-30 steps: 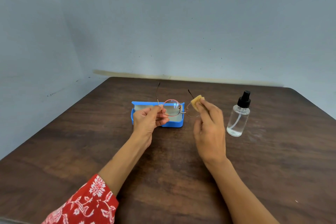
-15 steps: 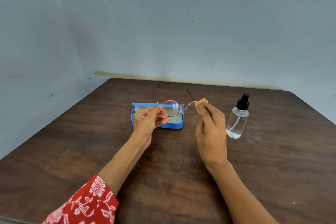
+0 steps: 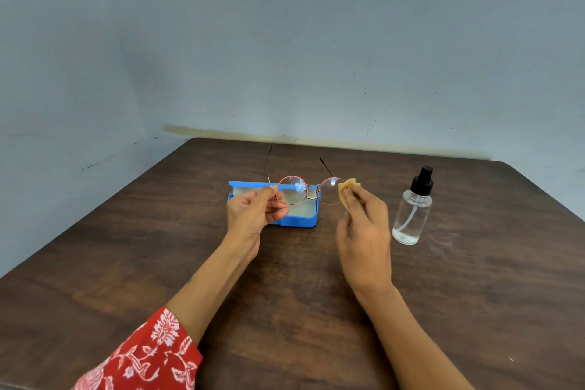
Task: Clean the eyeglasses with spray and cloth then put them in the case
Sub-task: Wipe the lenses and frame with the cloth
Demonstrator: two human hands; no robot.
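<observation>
grip of the left hand (image 3: 254,211) is closed on the outer edge of the glasses (image 3: 308,191), pinched by thumb and fingers at the hinge beside one lens, so both lenses stay free of skin and the frame hangs steady in the air above the table (image 3: 158,263). the right hand (image 3: 364,225) has its grip closed too, pinching a small yellow cloth (image 3: 346,191) against the outer rim of the other lens; this looks like the wiping step, with the cloth folded over the edge so as to rub both faces at once. the arms of the glasses are unfolded and point away from the person, out of the way of the cloth.

behind the glasses the blue case (image 3: 300,220) lies open on the table, its pale lining up, ready to take them. the spray bottle (image 3: 411,212) stands upright, well apart to the right, within easy reach of the right hand should more liquid be wanted. a red patterned sleeve (image 3: 142,355) covers the left arm.
</observation>
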